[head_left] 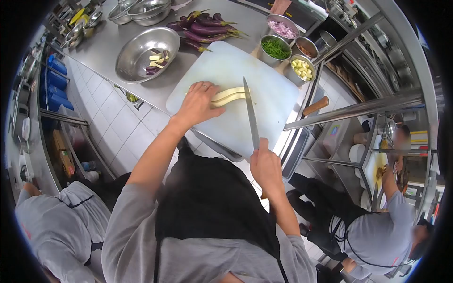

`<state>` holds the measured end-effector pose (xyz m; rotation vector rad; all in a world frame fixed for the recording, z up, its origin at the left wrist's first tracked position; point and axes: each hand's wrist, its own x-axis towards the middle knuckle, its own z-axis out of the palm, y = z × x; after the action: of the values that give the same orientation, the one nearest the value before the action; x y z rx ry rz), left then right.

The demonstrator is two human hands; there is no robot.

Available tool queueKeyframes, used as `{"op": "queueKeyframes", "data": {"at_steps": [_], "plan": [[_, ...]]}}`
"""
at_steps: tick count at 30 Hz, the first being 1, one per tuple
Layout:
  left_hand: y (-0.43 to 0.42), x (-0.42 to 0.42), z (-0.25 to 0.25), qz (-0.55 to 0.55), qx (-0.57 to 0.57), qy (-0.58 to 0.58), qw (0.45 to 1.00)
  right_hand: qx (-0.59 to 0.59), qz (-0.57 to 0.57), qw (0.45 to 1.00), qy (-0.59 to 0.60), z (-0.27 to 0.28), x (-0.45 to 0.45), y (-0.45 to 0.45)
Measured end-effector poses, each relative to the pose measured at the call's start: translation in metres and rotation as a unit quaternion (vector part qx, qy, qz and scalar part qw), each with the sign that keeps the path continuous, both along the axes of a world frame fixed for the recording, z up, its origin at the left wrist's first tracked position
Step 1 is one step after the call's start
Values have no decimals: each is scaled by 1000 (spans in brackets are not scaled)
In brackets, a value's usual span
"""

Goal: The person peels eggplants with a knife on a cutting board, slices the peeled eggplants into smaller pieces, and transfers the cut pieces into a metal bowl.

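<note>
On the white cutting board [207,66], pale cut eggplant strips [231,96] lie side by side. My left hand [200,103] rests over their left end and grips them, its fingers partly hidden from above. A long-bladed kitchen knife [252,115] is in my right hand [266,165], fingers wrapped around the handle. Its blade crosses the right end of the strips, tip pointing away from me. Left of the board stands a steel bowl [123,66] with purple-skinned eggplant pieces [158,60] in it. Several whole eggplants [207,30] are piled behind the board.
At the back right sit metal containers of chopped purple onion [282,29], cut greens [275,48] and pale cubes [302,70]. A wooden handle [316,105] sticks out beside the board. Metal rails [354,113] run along the right. Co-workers [61,221] [373,231] stand on both sides.
</note>
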<state>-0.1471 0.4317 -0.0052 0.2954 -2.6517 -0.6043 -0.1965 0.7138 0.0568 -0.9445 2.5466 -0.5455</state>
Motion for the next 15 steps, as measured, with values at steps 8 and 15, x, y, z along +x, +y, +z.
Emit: {"op": "queueKeyframes", "data": {"at_steps": [8,15], "plan": [[0,15,-3,-2,-5,111,994,-19,-57,998,19,-8,-8,19],[30,45,-23,27,4,228,973,-20,-76,996,37,-15,-15,27]]}}
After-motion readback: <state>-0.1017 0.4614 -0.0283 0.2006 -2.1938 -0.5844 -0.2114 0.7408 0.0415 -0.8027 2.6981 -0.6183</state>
